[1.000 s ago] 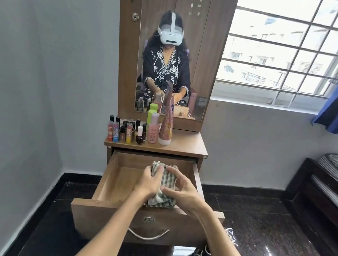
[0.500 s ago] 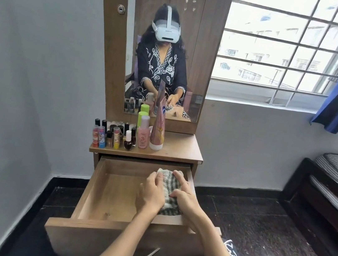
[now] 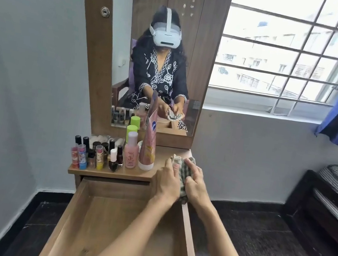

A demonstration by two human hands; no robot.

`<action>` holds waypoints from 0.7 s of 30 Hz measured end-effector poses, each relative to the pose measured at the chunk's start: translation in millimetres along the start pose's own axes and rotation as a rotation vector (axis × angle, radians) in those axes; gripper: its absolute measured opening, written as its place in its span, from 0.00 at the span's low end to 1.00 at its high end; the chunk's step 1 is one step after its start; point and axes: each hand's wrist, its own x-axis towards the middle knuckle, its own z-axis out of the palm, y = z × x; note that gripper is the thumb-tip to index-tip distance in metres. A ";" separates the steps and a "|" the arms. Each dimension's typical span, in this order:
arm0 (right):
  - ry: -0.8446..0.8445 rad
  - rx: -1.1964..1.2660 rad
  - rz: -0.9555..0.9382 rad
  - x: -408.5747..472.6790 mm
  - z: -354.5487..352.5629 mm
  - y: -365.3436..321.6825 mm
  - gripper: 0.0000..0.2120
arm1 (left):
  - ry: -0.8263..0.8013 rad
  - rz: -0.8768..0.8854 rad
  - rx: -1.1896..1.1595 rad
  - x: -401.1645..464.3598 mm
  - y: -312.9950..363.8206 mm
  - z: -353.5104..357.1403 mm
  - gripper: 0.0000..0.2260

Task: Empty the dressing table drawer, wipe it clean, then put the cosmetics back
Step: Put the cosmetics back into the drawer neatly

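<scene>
Both of your hands were clamped on the checked cloth (image 3: 183,175), left hand (image 3: 167,183) and right hand (image 3: 195,185) pressed close together around it. You held it above the back right corner of the open drawer (image 3: 106,217), near the counter (image 3: 160,148). The cosmetics (image 3: 103,153) stood on the counter's left side, below the mirror (image 3: 164,50).
</scene>
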 end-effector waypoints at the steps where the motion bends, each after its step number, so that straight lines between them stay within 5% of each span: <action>1: 0.010 -0.002 0.009 10.4 -0.6 -0.4 0.26 | -0.040 0.006 0.007 6.0 3.3 2.7 0.19; 5: 0.020 -0.107 0.033 45.7 -0.8 -1.2 0.19 | -0.202 0.008 0.054 20.9 12.5 9.1 0.27; 11: -0.044 -0.524 0.053 78.1 0.6 -9.0 0.24 | -0.242 -0.033 0.108 50.0 15.7 14.9 0.21; 21: -0.147 -0.988 0.107 117.1 7.2 -8.5 0.18 | -0.379 0.008 0.286 89.5 3.4 39.4 0.25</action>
